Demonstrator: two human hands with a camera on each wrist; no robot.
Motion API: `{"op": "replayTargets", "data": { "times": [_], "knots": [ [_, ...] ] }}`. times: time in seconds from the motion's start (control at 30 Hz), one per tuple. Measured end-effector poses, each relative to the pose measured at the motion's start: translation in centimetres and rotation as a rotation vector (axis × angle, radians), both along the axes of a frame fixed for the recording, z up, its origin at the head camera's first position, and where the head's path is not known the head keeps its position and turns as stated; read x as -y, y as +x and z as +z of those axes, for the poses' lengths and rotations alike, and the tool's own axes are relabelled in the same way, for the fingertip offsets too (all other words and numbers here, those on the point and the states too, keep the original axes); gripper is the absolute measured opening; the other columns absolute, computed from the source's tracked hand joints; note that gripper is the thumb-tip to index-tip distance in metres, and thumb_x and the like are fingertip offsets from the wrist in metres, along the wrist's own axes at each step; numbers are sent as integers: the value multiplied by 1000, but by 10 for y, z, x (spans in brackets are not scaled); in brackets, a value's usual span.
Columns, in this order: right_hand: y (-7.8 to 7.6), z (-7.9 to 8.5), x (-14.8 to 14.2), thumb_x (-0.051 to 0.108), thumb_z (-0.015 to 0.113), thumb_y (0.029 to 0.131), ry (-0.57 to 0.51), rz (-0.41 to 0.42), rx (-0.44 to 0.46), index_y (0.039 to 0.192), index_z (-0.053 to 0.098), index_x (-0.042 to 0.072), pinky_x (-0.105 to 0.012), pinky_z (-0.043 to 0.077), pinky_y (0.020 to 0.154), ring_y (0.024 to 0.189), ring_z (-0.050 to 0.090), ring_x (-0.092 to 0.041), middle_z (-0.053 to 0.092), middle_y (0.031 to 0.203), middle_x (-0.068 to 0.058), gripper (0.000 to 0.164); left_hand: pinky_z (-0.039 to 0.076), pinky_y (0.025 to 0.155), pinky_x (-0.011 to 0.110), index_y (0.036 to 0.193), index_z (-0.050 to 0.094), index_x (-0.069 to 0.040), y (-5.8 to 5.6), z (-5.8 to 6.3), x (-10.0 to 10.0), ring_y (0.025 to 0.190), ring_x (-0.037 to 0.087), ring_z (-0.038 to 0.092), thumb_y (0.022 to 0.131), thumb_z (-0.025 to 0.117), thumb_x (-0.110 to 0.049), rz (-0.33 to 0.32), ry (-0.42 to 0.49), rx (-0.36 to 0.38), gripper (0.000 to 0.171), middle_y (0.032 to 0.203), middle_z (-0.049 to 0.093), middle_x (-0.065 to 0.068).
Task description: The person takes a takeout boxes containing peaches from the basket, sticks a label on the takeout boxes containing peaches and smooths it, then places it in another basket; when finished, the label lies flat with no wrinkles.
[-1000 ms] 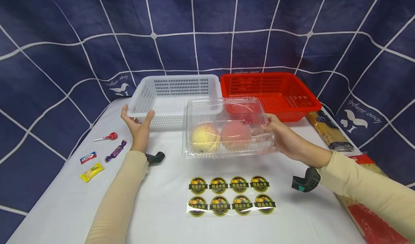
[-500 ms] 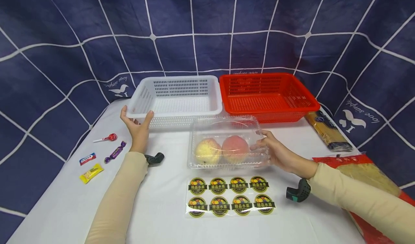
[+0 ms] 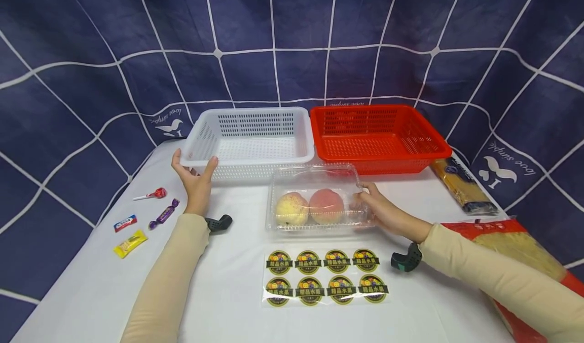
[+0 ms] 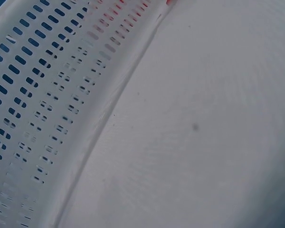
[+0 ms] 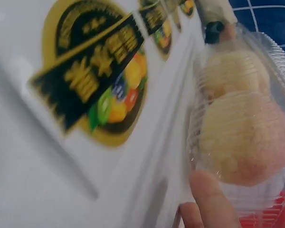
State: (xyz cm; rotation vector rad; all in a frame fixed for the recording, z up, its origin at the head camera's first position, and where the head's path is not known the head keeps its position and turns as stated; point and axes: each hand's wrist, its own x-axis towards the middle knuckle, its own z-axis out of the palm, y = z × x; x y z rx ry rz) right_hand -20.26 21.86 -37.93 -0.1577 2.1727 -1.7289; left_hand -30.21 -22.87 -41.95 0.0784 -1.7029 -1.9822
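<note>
My left hand grips the front left corner of a white slotted basket, thumb on the front side and fingers at the left. In the left wrist view, the basket's slotted wall appears at the left and the hand is out of sight. My right hand holds the right end of a clear plastic clamshell box, lid down. Inside lie two peaches, a yellowish peach and a pinker peach. The right wrist view has a finger against the box's edge.
A sheet of round fruit stickers lies in front of the box. A red basket stands beside the white one. Candies, including a lollipop, lie left; noodle packets, one with red ends, lie right.
The right hand has brought the clamshell box down and nearer, away from the baskets, and then shifted a little left. The left hand stays on the white basket.
</note>
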Motion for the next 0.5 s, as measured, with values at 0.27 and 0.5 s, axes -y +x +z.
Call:
{"op": "replayTargets", "data": {
  "times": [0.27,0.5],
  "knots": [
    [-11,9,-7,41,51,110,470,18,-226,163,31,-4,-41,64,73,75,69,-22,69,127,-31,72,29,126,30,170,6,-32,-3,3,-2,156,24,33,99,80,-20,29,-14,10,103,171,29,2],
    [-8,26,-5,34,69,105,725,17,-575,164,27,-11,-69,50,106,124,66,-50,51,153,-37,84,5,130,35,173,16,-29,5,10,-4,163,16,13,89,90,-34,285,-306,42,112,179,11,1]
  ]
}}
